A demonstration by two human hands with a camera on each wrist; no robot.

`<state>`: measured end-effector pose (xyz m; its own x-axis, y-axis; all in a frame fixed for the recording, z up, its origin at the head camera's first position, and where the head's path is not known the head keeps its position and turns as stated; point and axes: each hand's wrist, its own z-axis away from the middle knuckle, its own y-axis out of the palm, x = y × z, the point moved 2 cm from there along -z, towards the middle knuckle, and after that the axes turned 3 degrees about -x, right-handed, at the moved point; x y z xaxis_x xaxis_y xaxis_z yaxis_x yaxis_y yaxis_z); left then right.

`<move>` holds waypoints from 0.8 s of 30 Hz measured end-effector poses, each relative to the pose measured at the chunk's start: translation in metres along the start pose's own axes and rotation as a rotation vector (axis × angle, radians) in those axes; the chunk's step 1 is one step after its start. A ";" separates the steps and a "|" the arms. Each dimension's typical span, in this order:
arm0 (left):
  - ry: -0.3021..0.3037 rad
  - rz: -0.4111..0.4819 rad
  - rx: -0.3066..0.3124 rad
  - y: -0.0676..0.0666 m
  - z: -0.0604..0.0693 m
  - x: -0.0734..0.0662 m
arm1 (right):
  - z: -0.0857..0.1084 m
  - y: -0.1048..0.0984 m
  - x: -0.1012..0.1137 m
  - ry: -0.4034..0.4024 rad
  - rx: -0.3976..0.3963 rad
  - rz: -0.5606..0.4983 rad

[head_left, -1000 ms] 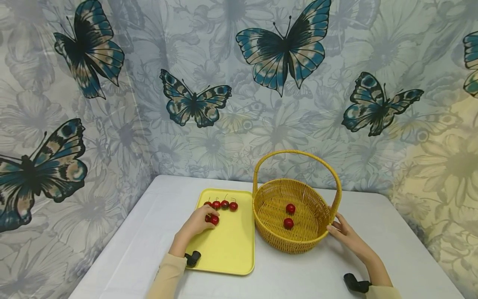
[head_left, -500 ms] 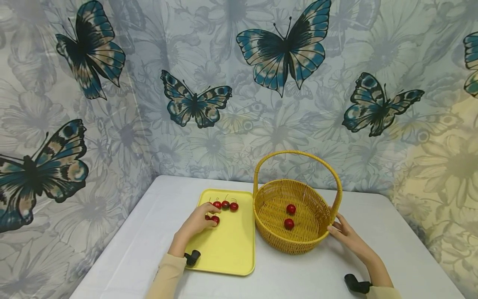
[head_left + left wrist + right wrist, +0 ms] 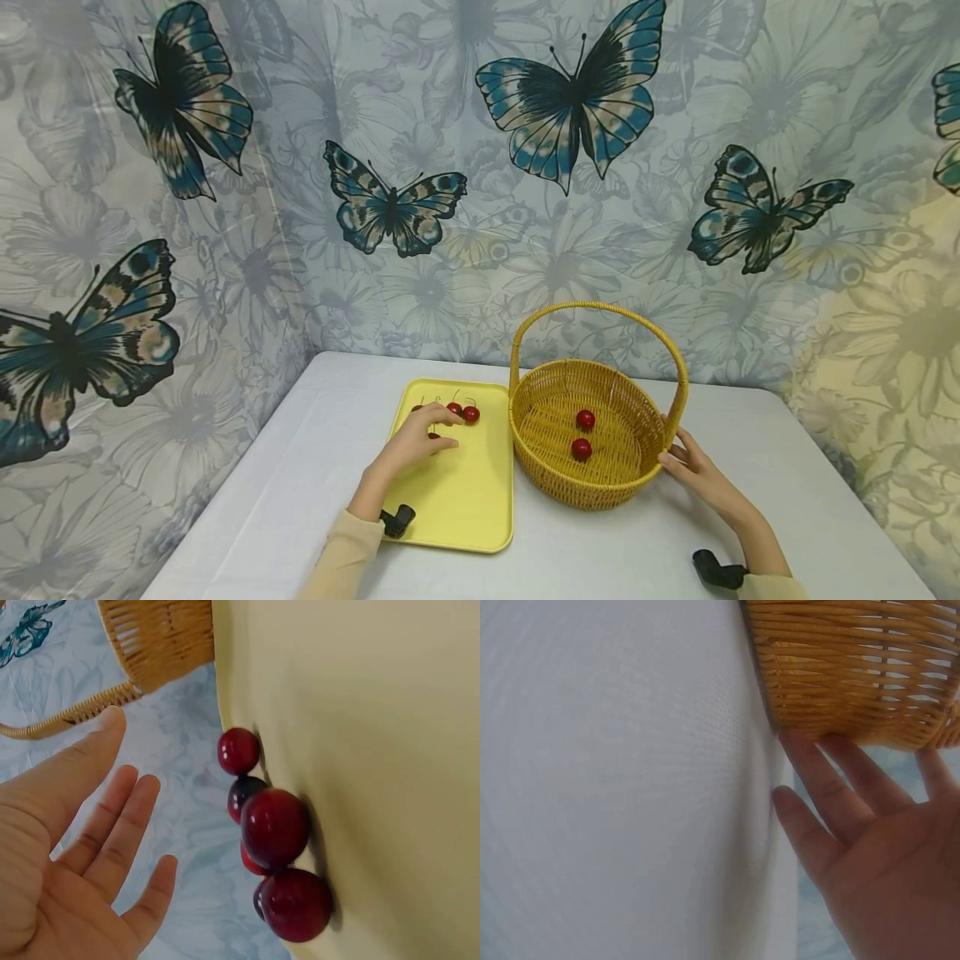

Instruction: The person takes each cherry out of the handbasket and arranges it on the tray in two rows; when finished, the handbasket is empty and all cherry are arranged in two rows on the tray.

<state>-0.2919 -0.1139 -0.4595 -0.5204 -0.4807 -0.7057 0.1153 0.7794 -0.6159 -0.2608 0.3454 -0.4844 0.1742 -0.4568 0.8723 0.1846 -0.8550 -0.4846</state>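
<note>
My left hand [image 3: 412, 440] hovers over the yellow tray [image 3: 461, 504], thumb and fingers spread apart with nothing between them. Around and beneath it lie several red cherries [image 3: 471, 414] with thin stems, some covered by the hand. In the left wrist view, the cherries [image 3: 275, 828] cluster on the tray, apart from the fingertips. A woven basket [image 3: 577, 493] with a tall handle stands right of the tray, with two cherries [image 3: 586, 419] inside. My right hand [image 3: 705, 479] touches the basket's right side near the handle's base, its fingers nearly straight in the right wrist view.
A white-covered table [image 3: 585, 558] bears the tray and basket. Behind it hangs a butterfly-patterned cloth [image 3: 480, 300]. The basket handle [image 3: 600, 306] arches above the basket's opening. Black wrist devices [image 3: 718, 571] sit on both wrists.
My left hand has shifted a little to the right, away from the front cherries, and its thumb and fingers have spread. The right hand and basket have stayed in place.
</note>
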 end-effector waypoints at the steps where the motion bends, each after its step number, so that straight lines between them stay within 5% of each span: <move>1: 0.007 0.008 0.004 0.002 0.000 -0.001 | 0.000 0.000 0.000 0.002 0.000 0.000; 9: 0.040 0.042 0.059 0.025 -0.005 -0.016 | -0.001 0.000 -0.001 0.005 0.001 -0.004; 24: 0.175 0.031 0.046 0.061 -0.014 -0.048 | 0.000 -0.001 -0.003 0.015 -0.017 0.033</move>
<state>-0.2716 -0.0372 -0.4580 -0.6545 -0.3762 -0.6558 0.1706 0.7716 -0.6128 -0.2613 0.3475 -0.4864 0.1655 -0.4886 0.8566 0.1628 -0.8432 -0.5124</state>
